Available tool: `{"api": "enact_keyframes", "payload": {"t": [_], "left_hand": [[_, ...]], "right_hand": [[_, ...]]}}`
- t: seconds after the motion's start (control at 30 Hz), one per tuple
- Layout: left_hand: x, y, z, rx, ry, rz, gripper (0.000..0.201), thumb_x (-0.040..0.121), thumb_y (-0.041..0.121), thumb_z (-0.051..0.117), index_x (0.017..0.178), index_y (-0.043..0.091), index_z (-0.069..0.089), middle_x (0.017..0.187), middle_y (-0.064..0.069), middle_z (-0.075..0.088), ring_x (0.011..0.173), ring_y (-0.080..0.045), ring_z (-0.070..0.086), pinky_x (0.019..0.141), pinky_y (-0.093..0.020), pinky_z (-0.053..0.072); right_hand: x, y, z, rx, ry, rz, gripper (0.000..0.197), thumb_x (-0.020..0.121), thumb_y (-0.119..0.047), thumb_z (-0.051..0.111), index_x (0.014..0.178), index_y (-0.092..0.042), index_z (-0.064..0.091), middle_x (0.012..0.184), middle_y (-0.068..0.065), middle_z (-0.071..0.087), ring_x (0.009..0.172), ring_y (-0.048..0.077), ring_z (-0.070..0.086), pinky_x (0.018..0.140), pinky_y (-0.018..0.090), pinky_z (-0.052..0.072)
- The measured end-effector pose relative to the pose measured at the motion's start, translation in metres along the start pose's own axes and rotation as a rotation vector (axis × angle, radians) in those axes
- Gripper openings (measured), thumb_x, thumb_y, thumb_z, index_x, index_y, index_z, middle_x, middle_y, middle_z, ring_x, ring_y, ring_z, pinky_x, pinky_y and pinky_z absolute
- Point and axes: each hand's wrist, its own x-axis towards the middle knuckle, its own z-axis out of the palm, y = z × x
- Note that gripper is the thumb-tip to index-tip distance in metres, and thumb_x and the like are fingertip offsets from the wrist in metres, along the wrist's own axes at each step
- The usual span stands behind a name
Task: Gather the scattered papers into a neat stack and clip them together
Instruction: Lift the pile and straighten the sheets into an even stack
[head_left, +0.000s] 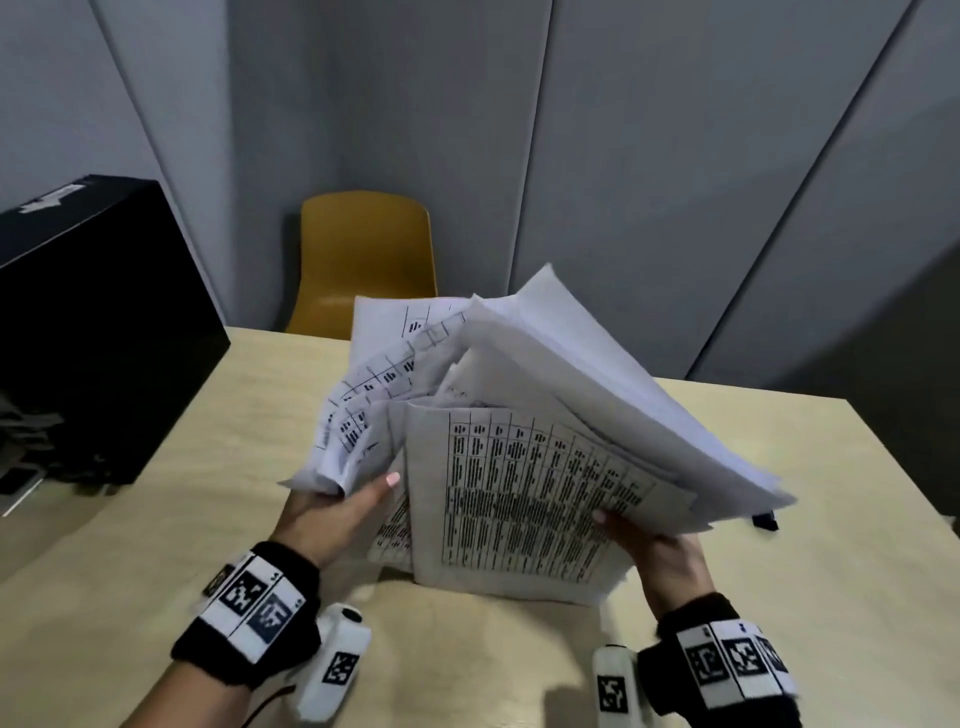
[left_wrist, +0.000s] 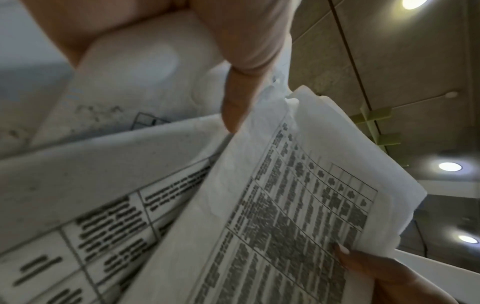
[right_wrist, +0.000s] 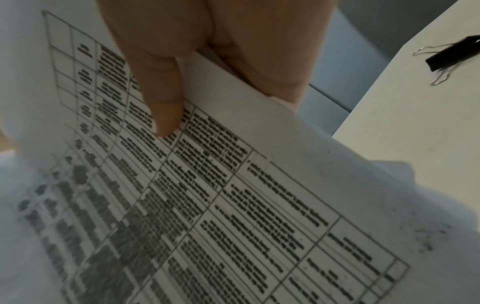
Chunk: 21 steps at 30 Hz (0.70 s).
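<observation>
Printed text on papers blurred; binder clip mostly hidden behind sheets.

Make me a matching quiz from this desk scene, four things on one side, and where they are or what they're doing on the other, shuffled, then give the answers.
Things:
1. papers
2. binder clip
3. yellow chair
4. black box

Places or states:
A. behind the table's far edge
B. lying on the table, right of the papers
C. held up between the left hand and right hand, edges uneven
D. at the table's left side

Pairs: 1-C, 2-B, 3-A, 4-D
</observation>
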Motion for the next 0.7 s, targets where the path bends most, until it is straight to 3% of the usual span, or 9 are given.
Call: {"api": "enact_keyframes", "payload": {"t": [0.03,0.13,0.17,0.23,0.3,0.37,0.47,0.57,0.7], "left_hand": [[0.003,-0.004,-0.004,-0.037,-0.003,0.051,0.033,0.06,0.028,0.082,0.089,0.029,0.066,0.078,0.022,0.073,0.089,-0.015,0.069,0.079,-0.021,0.054],[0.002,-0.001,-0.016,-0.049,-0.147,0.074,0.068,0.039,0.044,0.09,0.1,0.027,0.067,0.099,0.016,0.073,0.102,-0.011,0.066,0.083,-0.022,0.055],[0.001,-0.002,-0.017,-0.037,-0.189,0.01,0.075,0.036,0.048,0.09,0.103,0.026,0.066,0.1,0.012,0.074,0.104,-0.01,0.065,0.084,-0.026,0.055],[0.0,-0.003,-0.012,0.061,-0.203,-0.103,0.094,0.021,0.064,0.084,0.103,0.023,0.067,0.094,0.006,0.073,0.106,-0.016,0.064,0.09,-0.028,0.05],[0.003,-0.003,-0.007,0.146,-0.164,-0.097,0.094,0.019,0.077,0.074,0.098,0.026,0.068,0.074,0.001,0.069,0.094,-0.006,0.064,0.088,-0.016,0.044],[0.005,-0.002,-0.005,0.1,-0.103,-0.075,0.071,0.041,0.058,0.084,0.102,0.028,0.065,0.077,0.01,0.071,0.084,0.008,0.063,0.085,-0.012,0.047],[0.003,-0.002,0.001,0.042,-0.091,-0.057,0.061,0.043,0.048,0.086,0.098,0.029,0.067,0.092,0.019,0.073,0.092,0.0,0.066,0.09,-0.033,0.053],[-0.003,0.016,0.015,0.033,-0.023,0.148,0.032,0.071,0.01,0.076,0.091,0.029,0.06,0.075,0.035,0.068,0.076,0.019,0.061,0.068,-0.004,0.046],[0.001,0.024,0.01,-0.01,-0.01,0.284,0.044,0.075,-0.004,0.069,0.104,0.027,0.058,0.086,0.038,0.066,0.088,0.017,0.061,0.068,0.002,0.043]], "right_hand": [[0.001,0.002,-0.004,0.025,0.003,-0.011,0.025,0.066,0.007,0.075,0.082,-0.007,0.063,0.055,-0.018,0.069,0.055,-0.009,0.062,0.052,0.005,0.047],[0.002,0.005,-0.01,0.066,0.015,-0.037,0.067,0.022,-0.041,0.093,0.077,-0.01,0.071,0.066,-0.011,0.073,0.063,-0.002,0.067,0.057,0.012,0.052],[0.001,0.005,-0.009,0.043,0.005,-0.031,0.071,0.021,-0.043,0.092,0.08,-0.01,0.07,0.067,-0.009,0.073,0.063,-0.003,0.066,0.057,0.011,0.052],[0.002,0.002,-0.002,0.007,-0.046,-0.002,0.057,0.047,-0.018,0.09,0.096,-0.002,0.067,0.074,-0.012,0.072,0.062,-0.01,0.063,0.057,0.007,0.05],[0.003,0.002,0.003,-0.044,-0.06,0.001,0.059,0.049,-0.02,0.09,0.101,-0.004,0.066,0.074,-0.015,0.072,0.068,-0.01,0.064,0.068,0.012,0.054],[0.004,0.004,0.0,-0.054,-0.023,0.007,0.075,0.032,-0.041,0.092,0.093,-0.007,0.068,0.072,-0.016,0.073,0.071,-0.005,0.066,0.07,0.016,0.055],[0.004,0.004,-0.001,-0.01,0.009,0.024,0.041,0.061,-0.003,0.082,0.098,0.002,0.066,0.075,-0.013,0.068,0.058,-0.015,0.06,0.054,0.002,0.046],[0.001,0.002,0.004,-0.046,-0.039,-0.019,0.026,0.071,0.011,0.069,0.093,-0.002,0.063,0.07,-0.015,0.067,0.053,-0.019,0.056,0.05,0.0,0.042],[-0.005,-0.009,0.011,0.021,-0.037,-0.08,0.032,0.063,0.01,0.073,0.078,-0.016,0.062,0.054,-0.025,0.066,0.06,-0.016,0.061,0.056,0.003,0.048]]}}
